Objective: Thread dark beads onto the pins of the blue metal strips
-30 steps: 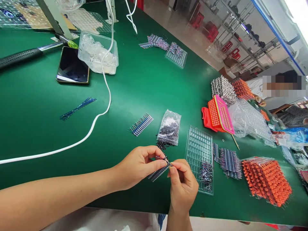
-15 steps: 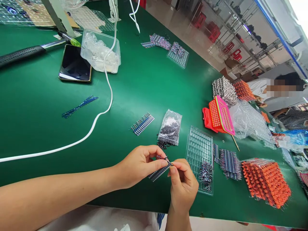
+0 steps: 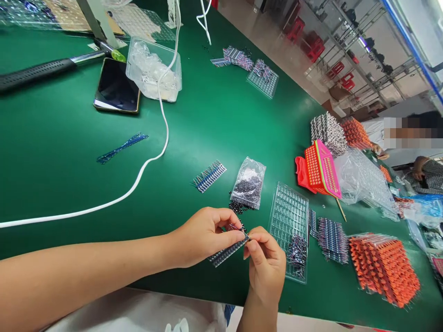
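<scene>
- Component strip (image 3: 226,254): between hands, over green surface (image 3: 207,124); long axis rises rightward.
- Left hand (image 3: 211,235) grip: grasping strip.
- Right hand (image 3: 266,258) grip: pinched together, nearer strip's upper-right end; item between fingertips unclear.

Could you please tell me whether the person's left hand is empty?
No, the left hand holds a dark strip between its thumb and fingers.

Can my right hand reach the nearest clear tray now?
Likely yes: the nearest clear tray lies beside the right hand, nothing visible between them, though that hand is busy at the dark strip.
</scene>
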Available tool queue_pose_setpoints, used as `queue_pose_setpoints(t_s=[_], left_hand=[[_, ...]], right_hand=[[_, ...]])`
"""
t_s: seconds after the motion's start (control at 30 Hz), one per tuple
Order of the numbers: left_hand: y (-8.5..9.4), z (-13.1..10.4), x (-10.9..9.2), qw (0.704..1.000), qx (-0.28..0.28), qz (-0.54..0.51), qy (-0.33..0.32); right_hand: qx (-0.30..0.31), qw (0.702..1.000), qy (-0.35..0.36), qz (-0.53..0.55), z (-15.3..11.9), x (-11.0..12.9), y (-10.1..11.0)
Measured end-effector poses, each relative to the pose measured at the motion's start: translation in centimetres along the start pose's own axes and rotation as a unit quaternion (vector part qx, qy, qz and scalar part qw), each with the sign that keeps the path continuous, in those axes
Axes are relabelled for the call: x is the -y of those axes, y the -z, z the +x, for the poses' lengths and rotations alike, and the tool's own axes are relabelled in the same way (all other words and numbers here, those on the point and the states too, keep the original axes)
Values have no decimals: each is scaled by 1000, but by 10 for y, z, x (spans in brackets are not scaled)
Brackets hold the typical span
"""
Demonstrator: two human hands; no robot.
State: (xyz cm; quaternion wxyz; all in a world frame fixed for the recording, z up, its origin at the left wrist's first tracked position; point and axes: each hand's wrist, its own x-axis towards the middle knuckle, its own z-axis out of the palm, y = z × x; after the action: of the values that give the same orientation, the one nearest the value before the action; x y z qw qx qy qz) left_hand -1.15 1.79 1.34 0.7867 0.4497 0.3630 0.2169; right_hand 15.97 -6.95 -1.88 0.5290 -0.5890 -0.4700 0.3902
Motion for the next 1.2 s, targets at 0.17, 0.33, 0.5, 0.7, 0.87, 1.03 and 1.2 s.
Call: queue_pose_setpoints(t_s=[0.17,0.33,0.5,0.7,0.87,1.03,1.2], left_hand=[[-1,0,0,1000,-3,-15,9],[0,2,5,999,4,-35,2],[-1,1,5,997,15,-68,15],[-1,1,5,996,10,-82,13],[0,2,7,996,11,-93,13],[0,2,7,995,11,-99,19],[0,1,8,995,8,-95,15]], right_hand=[[17,1000,-3,20,5,0,-3],[23,999,-14,35,7,3,-5],[39,995,-28,85,8,5,-7],[32,992,-41,111,8,4,-7],[14,991,-54,122,7,3,-7],[-5,990,-66,124,6,4,-9],[-15,988,-67,136,6,3,-10]])
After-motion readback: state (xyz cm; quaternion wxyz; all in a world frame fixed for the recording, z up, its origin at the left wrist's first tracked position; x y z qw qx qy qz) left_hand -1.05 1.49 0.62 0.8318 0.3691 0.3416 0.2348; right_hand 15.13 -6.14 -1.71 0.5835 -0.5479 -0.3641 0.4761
